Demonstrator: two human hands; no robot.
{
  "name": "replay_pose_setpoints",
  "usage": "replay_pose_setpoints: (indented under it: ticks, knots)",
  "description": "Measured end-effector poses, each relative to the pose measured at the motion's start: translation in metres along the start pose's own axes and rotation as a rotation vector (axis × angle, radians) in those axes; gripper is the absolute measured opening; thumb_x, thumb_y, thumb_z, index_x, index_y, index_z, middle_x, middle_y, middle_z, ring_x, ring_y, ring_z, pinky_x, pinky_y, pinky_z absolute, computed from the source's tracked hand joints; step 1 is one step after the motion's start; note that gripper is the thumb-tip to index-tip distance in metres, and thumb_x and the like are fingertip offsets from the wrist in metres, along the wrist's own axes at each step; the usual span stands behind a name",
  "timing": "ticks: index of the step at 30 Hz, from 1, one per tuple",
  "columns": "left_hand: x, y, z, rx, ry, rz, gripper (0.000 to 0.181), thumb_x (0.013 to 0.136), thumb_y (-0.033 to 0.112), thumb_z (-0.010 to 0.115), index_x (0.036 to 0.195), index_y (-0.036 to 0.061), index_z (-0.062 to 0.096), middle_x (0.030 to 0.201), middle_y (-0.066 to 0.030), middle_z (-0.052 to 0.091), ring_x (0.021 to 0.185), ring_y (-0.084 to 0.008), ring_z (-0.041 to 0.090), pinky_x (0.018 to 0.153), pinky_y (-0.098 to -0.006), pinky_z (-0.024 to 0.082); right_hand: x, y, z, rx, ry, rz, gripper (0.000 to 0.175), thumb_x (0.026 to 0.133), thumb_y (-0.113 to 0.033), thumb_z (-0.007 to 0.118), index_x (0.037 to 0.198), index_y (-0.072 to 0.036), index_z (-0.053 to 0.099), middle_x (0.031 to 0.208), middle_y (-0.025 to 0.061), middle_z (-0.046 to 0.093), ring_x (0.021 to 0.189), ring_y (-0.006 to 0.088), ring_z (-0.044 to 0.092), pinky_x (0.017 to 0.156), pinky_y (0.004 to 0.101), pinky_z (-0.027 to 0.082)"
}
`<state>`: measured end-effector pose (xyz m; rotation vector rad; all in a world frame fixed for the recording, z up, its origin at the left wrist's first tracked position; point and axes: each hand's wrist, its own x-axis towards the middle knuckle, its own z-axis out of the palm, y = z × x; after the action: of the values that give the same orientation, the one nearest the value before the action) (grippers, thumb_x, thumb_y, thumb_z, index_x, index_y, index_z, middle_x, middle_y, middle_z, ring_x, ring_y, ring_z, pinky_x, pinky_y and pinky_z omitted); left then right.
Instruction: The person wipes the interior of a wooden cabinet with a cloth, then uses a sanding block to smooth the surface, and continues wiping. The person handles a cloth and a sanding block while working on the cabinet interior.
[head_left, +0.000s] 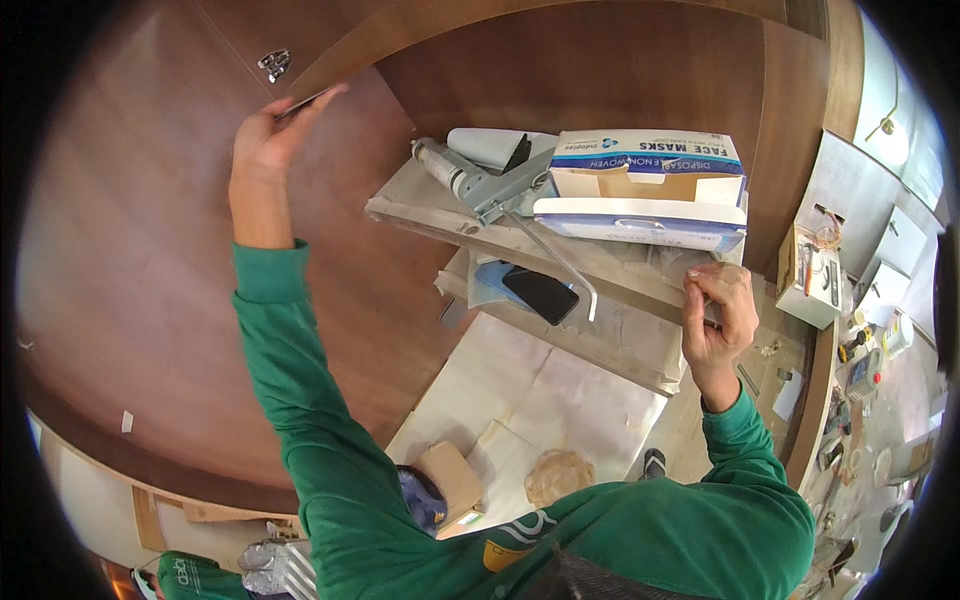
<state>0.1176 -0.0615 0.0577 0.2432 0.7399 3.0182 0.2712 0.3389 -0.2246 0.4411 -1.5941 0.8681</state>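
Note:
My left hand (264, 146) is raised at the upper left, thumb and fingers around a thin flat piece (300, 103) seen nearly edge-on. The piece lies near the lower edge of a wooden panel (337, 52); whether they touch is not clear. A metal cabinet hinge (275, 65) sits just above that hand. My right hand (721, 307) is curled with fingertips together at the right end of a dusty upper step (615, 277). Anything small between those fingertips cannot be made out. On that step, an open face-mask box (649, 169) stands beside a caulking gun (480, 191) with a cartridge.
A black phone (541, 294) rests on the lower step (600, 334). A cardboard box (450, 476) stands on the covered floor (517, 375). Tools and bottles crowd a surface (892, 397) at the right. Another person's green sleeve (196, 576) shows at lower left.

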Motion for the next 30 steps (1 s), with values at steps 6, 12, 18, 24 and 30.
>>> replay_pose_setpoints:
  ticks: [6, 12, 18, 24, 30]
  knots:
    - [-0.039, -0.033, 0.033, -0.054, -0.016, -0.134, 0.055, 0.097, -0.003, 0.022, 0.148, -0.0135, 0.008, 0.157, -0.0324, 0.012, 0.146, -0.0499, 0.012, 0.120, -0.0626, 0.019, 0.004, -0.001, 0.003, 0.023, 0.009, -0.042, 0.022, 0.071, 0.008, 0.070, 0.091, -0.003, 0.067, 0.082, 0.0108, 0.066, 0.077, 0.0261, 0.063, 0.071, 0.0337, 0.046]
    - [0.017, 0.030, -0.002, -0.018, 0.166, 0.163, 0.056, 0.097, -0.002, 0.022, 0.150, -0.0121, 0.006, 0.157, -0.0324, 0.012, 0.146, -0.0503, 0.013, 0.120, -0.0631, 0.020, 0.003, -0.001, 0.006, 0.043, 0.016, -0.043, 0.023, 0.070, 0.008, 0.072, 0.090, -0.004, 0.068, 0.081, 0.0087, 0.066, 0.078, 0.0255, 0.063, 0.072, 0.0340, 0.046]
    - [-0.044, -0.038, 0.039, -0.047, 0.052, -0.003, 0.055, 0.096, -0.002, 0.020, 0.149, -0.0117, 0.007, 0.156, -0.0324, 0.015, 0.145, -0.0501, 0.015, 0.119, -0.0645, 0.021, 0.004, -0.001, 0.005, 0.028, 0.041, -0.033, 0.023, 0.070, 0.007, 0.073, 0.089, -0.005, 0.068, 0.079, 0.0067, 0.065, 0.076, 0.0240, 0.062, 0.070, 0.0333, 0.045]
    - [-0.012, -0.020, 0.026, 0.006, 0.105, 0.078, 0.052, 0.097, -0.002, 0.022, 0.147, -0.0123, 0.012, 0.155, -0.0306, 0.016, 0.144, -0.0496, 0.019, 0.117, -0.0667, 0.023, 0.003, 0.003, 0.006, 0.044, 0.040, -0.037, 0.023, 0.069, 0.006, 0.073, 0.089, -0.005, 0.068, 0.079, 0.0065, 0.064, 0.076, 0.0232, 0.062, 0.071, 0.0330, 0.045]
    - [-0.039, -0.062, 0.041, -0.032, 0.048, 0.016, 0.051, 0.098, -0.001, 0.020, 0.147, -0.0122, 0.014, 0.154, -0.0307, 0.020, 0.145, -0.0478, 0.020, 0.118, -0.0659, 0.022, 0.002, 0.002, 0.001, 0.035, 0.040, -0.029, 0.022, 0.070, 0.004, 0.074, 0.089, -0.006, 0.069, 0.079, 0.0058, 0.064, 0.075, 0.0231, 0.062, 0.070, 0.0338, 0.044]
